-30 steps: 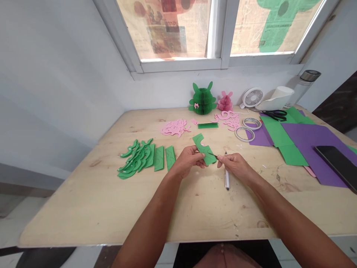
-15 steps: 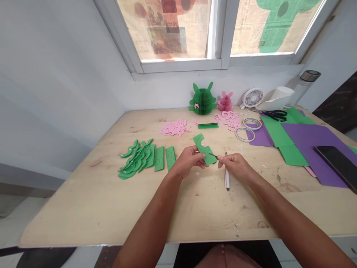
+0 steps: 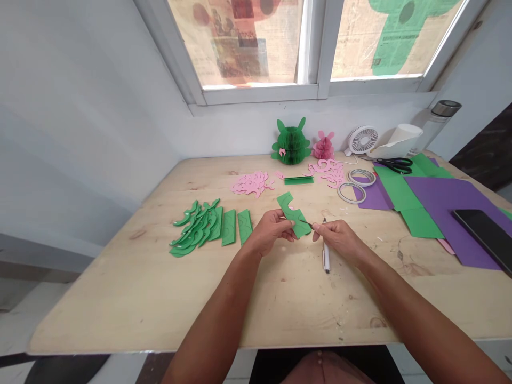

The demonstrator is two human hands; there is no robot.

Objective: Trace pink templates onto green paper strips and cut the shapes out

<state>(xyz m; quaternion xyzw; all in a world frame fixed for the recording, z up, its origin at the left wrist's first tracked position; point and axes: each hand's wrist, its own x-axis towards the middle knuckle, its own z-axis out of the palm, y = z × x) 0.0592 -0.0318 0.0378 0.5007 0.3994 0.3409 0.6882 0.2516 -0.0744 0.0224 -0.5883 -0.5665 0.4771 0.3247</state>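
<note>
My left hand pinches a green paper piece that has a curved notch cut into its edge. My right hand is closed on a small dark pointed tool, whose tip lies over the lower right part of the paper. Its handle is hidden by my fingers. Just below my right hand a white pen lies on the table. To the left are green paper strips and a heap of cut green curved pieces.
Pink cutouts, a folded green strip and tape rolls lie farther back. Behind them stand a green paper figure, a pink one and a fan. Scissors, purple sheets and a phone are right.
</note>
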